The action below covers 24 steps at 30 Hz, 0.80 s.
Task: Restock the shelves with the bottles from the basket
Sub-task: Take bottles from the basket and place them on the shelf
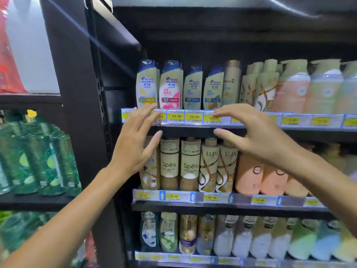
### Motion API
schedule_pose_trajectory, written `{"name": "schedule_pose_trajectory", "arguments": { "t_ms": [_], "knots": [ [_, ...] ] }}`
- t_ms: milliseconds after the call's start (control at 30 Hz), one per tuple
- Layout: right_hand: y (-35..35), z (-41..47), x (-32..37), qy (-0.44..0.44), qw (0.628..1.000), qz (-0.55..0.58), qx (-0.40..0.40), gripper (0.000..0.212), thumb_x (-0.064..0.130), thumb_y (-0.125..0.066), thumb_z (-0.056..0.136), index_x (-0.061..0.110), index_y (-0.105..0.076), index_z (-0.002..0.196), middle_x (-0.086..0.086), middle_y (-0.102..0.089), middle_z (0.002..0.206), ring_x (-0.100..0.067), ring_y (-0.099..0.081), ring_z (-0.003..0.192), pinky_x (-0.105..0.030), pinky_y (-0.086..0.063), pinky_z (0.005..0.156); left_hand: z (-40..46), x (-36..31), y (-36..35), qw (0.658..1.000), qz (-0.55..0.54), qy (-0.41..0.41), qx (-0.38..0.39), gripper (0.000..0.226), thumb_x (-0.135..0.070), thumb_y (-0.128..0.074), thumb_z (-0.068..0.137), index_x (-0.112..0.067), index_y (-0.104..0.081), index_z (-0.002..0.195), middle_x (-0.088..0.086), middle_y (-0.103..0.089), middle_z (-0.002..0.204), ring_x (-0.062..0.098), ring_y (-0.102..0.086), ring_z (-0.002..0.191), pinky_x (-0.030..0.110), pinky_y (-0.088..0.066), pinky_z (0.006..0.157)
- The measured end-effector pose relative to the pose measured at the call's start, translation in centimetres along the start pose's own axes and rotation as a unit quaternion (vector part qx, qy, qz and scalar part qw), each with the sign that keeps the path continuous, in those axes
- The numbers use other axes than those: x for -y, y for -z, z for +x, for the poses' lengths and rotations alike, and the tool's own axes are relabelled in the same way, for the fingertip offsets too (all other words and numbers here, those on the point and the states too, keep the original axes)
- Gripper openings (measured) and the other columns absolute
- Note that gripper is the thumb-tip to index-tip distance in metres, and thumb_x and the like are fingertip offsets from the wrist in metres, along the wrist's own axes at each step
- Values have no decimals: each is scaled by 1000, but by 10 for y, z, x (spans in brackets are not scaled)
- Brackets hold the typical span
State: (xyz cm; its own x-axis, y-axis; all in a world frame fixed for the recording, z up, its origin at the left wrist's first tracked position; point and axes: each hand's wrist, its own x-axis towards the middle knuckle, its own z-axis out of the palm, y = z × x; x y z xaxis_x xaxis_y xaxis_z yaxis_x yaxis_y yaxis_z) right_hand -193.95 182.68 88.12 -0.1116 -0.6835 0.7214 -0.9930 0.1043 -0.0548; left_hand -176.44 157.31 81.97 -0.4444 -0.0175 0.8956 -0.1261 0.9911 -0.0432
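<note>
Reaching: I held both hands up before the black shelf unit, and neither one carried a bottle.
Left hand (133, 144): released, fingers spread and almost straight, its tips in front of the top shelf's price rail (193, 117).
Right hand (257, 136): released too, fingers stretched to the left, thumb below them, with nothing between.
Top shelf: four Head & Shoulders bottles (171, 85) stood in a row, then a Pantene bottle (230, 83), then pump bottles to the right.
Middle shelf: two Spes bottles (190, 164) stood side by side, and two Lux bottles (208, 165) just beside them on the right.
Bottom shelf (193, 259): more bottles stood in a row, blurred.
Left side: large green water bottles (38, 157) were on another shelf.
Basket: I could not see it in my view.
</note>
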Motion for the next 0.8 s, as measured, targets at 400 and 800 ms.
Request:
{"name": "schedule_pose_trajectory", "arguments": {
  "t_ms": [400, 800],
  "knots": [
    [-188, -245, 12, -140, 957, 92, 239, 49, 44, -63, 95, 19, -57, 137, 4, -57, 140, -13, -46, 134, -28, -35, 113, -253, -44, -62, 923, -49, -13, 381, 54, -52, -37, 105, -19, -58, 142, -2, -47, 155, 21, -24, 154, 48, -33, 119],
    [-269, -453, 43, -381, 791, 130, 460, 50, 37, -62, 97, 18, -52, 143, -1, -52, 147, -24, -42, 140, -31, -30, 113, -477, -105, -107, 809, -168, 99, 555, 49, -46, -44, 101, -16, -61, 136, 3, -59, 141, 26, -54, 132, 40, -44, 112]
  ]
}}
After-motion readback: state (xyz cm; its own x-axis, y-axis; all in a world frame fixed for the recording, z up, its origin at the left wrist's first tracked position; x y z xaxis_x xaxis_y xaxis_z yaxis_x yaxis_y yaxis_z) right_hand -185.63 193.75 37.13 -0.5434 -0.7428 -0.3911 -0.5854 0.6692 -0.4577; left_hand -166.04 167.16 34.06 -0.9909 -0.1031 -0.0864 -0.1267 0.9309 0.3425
